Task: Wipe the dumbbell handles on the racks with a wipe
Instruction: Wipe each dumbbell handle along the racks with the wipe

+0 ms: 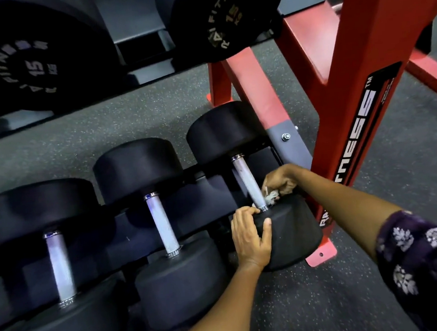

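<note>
Three black dumbbells lie side by side on the low rack shelf, each with a silver handle. On the rightmost dumbbell's handle [249, 182], near its lower end, my right hand [279, 181] pinches a crumpled white wipe [271, 196] against the metal. My left hand [250, 235] grips the near black head [292, 234] of that same dumbbell, thumb on its front face. The middle dumbbell's handle [161, 224] and the left dumbbell's handle [59, 266] are bare.
The red rack upright [359, 100] with a black logo strip stands just right of my right hand, its foot plate [321, 255] on the grey speckled floor. Two black 15 kg dumbbell heads [225, 17] sit on the shelf above.
</note>
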